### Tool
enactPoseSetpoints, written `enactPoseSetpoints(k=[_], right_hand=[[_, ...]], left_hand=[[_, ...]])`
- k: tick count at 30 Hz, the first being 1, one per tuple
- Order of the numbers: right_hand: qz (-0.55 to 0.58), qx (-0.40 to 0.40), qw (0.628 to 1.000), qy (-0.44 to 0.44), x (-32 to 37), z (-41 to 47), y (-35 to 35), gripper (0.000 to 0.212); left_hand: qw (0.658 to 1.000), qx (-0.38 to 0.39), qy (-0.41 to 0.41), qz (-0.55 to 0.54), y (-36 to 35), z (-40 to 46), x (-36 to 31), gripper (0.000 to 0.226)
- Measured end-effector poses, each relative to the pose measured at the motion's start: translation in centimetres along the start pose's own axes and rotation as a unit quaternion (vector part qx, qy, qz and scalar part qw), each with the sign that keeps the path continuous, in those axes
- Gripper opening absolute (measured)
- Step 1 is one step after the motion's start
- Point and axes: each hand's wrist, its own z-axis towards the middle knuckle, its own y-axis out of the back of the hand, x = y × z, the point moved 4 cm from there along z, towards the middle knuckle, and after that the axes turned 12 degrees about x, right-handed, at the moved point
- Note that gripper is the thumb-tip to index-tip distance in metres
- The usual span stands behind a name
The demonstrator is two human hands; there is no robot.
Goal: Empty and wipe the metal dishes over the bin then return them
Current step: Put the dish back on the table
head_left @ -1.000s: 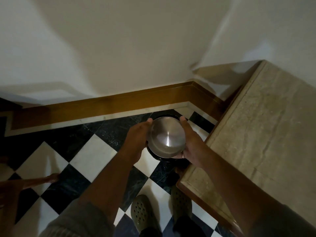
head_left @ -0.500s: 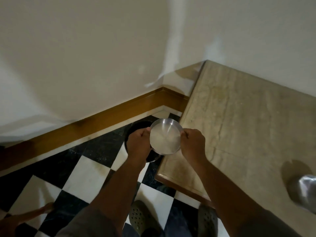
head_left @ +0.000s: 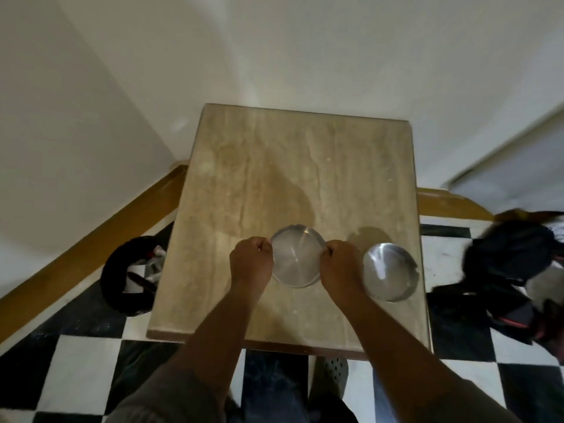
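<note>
- The metal dish (head_left: 295,260) that was held over the bin a second ago, beside the table's corner, now sits low over the middle of the stone table top (head_left: 274,166); whether its base already touches the surface cannot be told.
- The left hand (head_left: 251,263) pinches the dish's left rim with curled fingers, and the right hand (head_left: 339,268) pinches the right rim the same way. Both were on the dish in the earlier frames too, so the two-handed grip is unchanged.
- The dish is upright, hollow side up, and its inside looks bare and dull grey.
- A second metal dish (head_left: 389,272) now shows in full, resting on the table just right of the right hand, near the table's right edge. Half a second ago only a sliver of it showed at the frame's edge.
- The black bin (head_left: 122,279), lined and holding some pale scraps, now stands on the checkered floor (head_left: 82,370) to the left of the table, well apart from the dish, no longer beneath it.
- A dark bag (head_left: 515,264) lies on the floor right of the table, newly in view.
</note>
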Motion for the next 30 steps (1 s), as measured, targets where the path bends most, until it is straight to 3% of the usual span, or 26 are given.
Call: enactPoseSetpoints(k=[4, 10, 18, 23, 27, 30], right_hand=[[0.021, 0.043, 0.998, -0.027, -4.2, 0.9, 0.4, 0.026], [0.047, 0.095, 0.994, -0.031, -4.9, 1.7, -1.7, 0.025], [0.060, 0.064, 0.994, -0.065, -4.3, 2.6, -2.4, 0.027], [0.058, 0.063, 0.996, -0.022, -3.2, 1.7, -0.5, 0.023], [0.037, 0.010, 0.999, -0.025, -4.7, 2.0, 3.7, 0.035], [0.031, -0.017, 0.996, -0.077, -8.3, 2.3, 7.6, 0.034]], left_hand=[[0.999, 0.013, 0.043, 0.016, -4.1, 0.4, -0.9, 0.035], [0.997, 0.001, 0.069, 0.016, -4.9, 1.2, 0.2, 0.035], [0.998, -0.005, 0.063, -0.015, -4.6, 2.4, 1.2, 0.031], [0.995, -0.075, -0.020, 0.058, -4.8, 0.6, -1.0, 0.030], [0.991, -0.029, -0.099, 0.082, -7.9, -1.0, -5.1, 0.022], [0.993, 0.043, -0.098, 0.057, -11.3, -2.1, -7.8, 0.024]])
